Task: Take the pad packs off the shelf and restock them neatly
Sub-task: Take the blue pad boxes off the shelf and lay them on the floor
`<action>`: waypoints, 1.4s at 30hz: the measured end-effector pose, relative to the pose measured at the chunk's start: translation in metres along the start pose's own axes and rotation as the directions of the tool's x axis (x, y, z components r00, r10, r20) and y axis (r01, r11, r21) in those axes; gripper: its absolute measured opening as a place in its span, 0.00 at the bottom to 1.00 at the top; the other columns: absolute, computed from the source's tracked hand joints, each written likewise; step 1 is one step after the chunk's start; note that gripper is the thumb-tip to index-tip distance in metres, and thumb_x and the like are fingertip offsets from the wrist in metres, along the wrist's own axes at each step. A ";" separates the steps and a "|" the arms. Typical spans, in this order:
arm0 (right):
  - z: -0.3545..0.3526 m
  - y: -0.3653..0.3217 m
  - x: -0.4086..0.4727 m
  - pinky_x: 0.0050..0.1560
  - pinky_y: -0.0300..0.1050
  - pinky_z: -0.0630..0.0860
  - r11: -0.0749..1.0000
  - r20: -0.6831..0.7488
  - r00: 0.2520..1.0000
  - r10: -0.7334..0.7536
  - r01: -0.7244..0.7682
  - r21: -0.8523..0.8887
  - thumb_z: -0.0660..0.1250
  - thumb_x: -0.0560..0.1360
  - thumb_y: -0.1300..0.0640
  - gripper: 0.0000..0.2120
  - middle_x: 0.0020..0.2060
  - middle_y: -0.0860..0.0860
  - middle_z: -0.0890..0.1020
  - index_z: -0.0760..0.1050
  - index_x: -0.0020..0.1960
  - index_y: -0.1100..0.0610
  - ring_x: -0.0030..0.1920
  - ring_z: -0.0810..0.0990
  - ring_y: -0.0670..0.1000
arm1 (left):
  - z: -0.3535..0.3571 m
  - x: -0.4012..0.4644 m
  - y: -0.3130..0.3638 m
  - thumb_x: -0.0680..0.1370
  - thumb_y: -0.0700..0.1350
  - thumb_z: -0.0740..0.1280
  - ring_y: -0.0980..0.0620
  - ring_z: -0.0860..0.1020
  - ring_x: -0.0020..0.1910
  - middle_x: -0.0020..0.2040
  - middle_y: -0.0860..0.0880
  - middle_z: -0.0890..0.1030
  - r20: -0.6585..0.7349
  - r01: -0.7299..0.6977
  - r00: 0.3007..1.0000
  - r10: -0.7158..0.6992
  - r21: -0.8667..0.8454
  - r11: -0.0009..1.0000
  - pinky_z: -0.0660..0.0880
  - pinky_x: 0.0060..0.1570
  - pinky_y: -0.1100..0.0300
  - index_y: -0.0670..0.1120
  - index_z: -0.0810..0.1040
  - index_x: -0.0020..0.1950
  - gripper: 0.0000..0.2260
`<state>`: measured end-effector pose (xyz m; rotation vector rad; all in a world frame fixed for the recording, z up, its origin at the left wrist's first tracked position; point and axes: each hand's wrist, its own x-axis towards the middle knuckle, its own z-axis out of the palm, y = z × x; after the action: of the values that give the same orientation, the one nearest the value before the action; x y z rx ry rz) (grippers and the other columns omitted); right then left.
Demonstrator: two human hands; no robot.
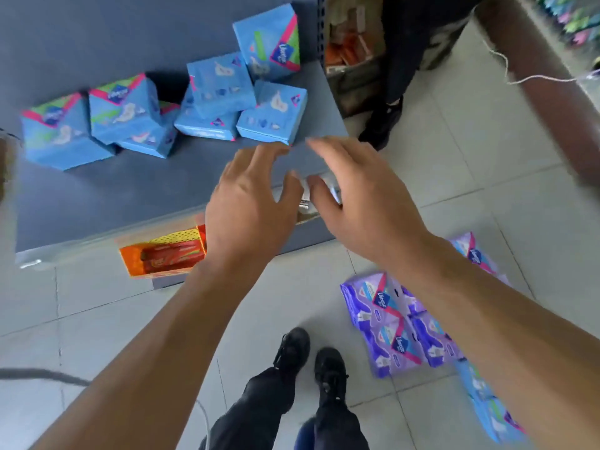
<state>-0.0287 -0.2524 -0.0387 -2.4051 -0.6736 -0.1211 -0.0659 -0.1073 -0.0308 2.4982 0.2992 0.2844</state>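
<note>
Several blue pad packs lie in a loose cluster on the grey shelf [97, 203]: two at the left [58, 131], a pile in the middle [220, 86], one upright at the back [269, 40], one nearest my hands [274, 113]. Both my hands hover over the shelf's front right corner, just short of that nearest pack. My left hand [250, 203] is open with fingers spread and holds nothing. My right hand [354, 190] is open too, palm facing left, empty. Purple pad packs [389, 323] lie on the floor under my right forearm, beside a blue pack [487, 404].
An orange box [162, 254] sits on a lower shelf below the front edge. Another person in dark trousers and black shoes [383, 121] stands right of the shelf, by a cardboard box [350, 60]. My own black shoes [311, 362] stand on the tiled floor.
</note>
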 end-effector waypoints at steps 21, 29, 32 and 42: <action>0.247 -0.202 0.150 0.53 0.45 0.73 0.980 0.320 0.945 0.063 -0.120 0.161 0.65 0.78 0.53 0.21 0.61 0.50 0.77 0.69 0.70 0.53 0.51 0.79 0.50 | -0.162 0.056 -0.328 0.77 0.50 0.64 0.49 0.77 0.55 0.58 0.50 0.78 -0.160 0.368 0.918 -0.364 -0.003 0.930 0.76 0.51 0.52 0.51 0.75 0.63 0.15; 0.321 -0.237 0.204 0.59 0.37 0.66 0.943 0.278 0.923 0.265 -0.309 0.125 0.63 0.78 0.52 0.23 0.66 0.50 0.73 0.66 0.72 0.54 0.64 0.74 0.49 | -0.175 0.108 -0.399 0.78 0.49 0.64 0.49 0.70 0.68 0.72 0.46 0.69 0.006 0.410 0.912 -0.410 -0.053 0.911 0.66 0.63 0.58 0.47 0.63 0.76 0.26; 0.338 -0.233 0.220 0.60 0.40 0.67 0.940 0.214 0.926 0.310 -0.332 0.076 0.63 0.77 0.54 0.26 0.68 0.51 0.71 0.65 0.73 0.56 0.64 0.74 0.51 | -0.160 0.121 -0.407 0.79 0.47 0.63 0.50 0.66 0.71 0.74 0.47 0.67 0.056 0.389 0.921 -0.385 -0.109 0.915 0.60 0.61 0.66 0.45 0.59 0.77 0.28; 0.363 -0.240 0.219 0.65 0.40 0.68 0.921 0.155 0.944 0.293 -0.322 0.221 0.62 0.74 0.53 0.29 0.70 0.49 0.71 0.63 0.74 0.53 0.67 0.73 0.50 | -0.133 0.128 -0.423 0.78 0.49 0.64 0.62 0.75 0.42 0.47 0.60 0.78 -0.069 0.358 0.902 -0.425 -0.427 0.830 0.69 0.41 0.75 0.49 0.75 0.64 0.15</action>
<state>0.0140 0.2217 -0.1426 -2.2569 -0.3301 0.2270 -0.0423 0.3363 -0.1565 1.9484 0.7351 0.3393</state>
